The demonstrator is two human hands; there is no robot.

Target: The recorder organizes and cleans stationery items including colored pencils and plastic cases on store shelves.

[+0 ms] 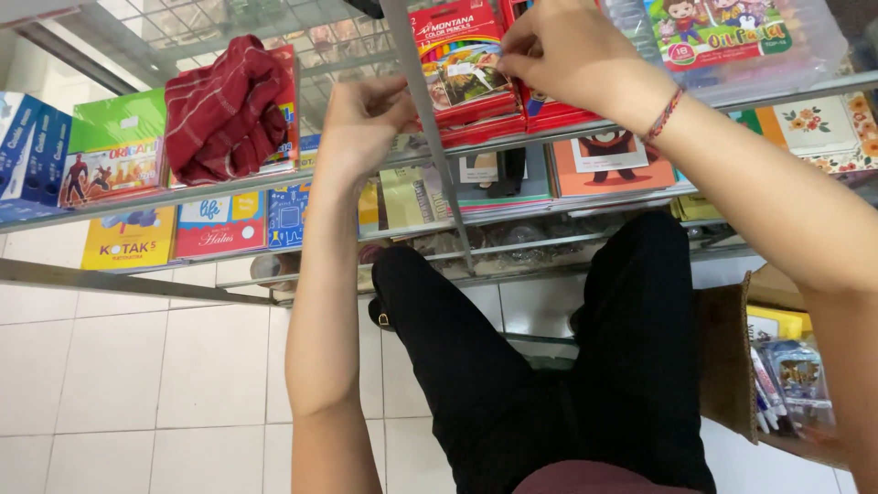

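A stack of red colour pencil boxes [462, 87] lies on the upper glass shelf [786, 89], right of a grey metal upright [430, 137]. My right hand [562, 55], with a woven bracelet at the wrist, pinches the right edge of the top box. My left hand [361, 123] reaches up from the left of the upright, fingers curled against the left edge of the same stack. Whether the left fingers truly grip the box is hard to see behind the upright.
A red striped cloth [224, 105] lies on the shelf to the left, by a green paper pack [114, 146] and blue boxes [27, 151]. An oil pastel case [732, 37] sits to the right. Books fill the lower shelf [219, 224]. My black-trousered legs [549, 366] and a cardboard box of pens [777, 366] are below.
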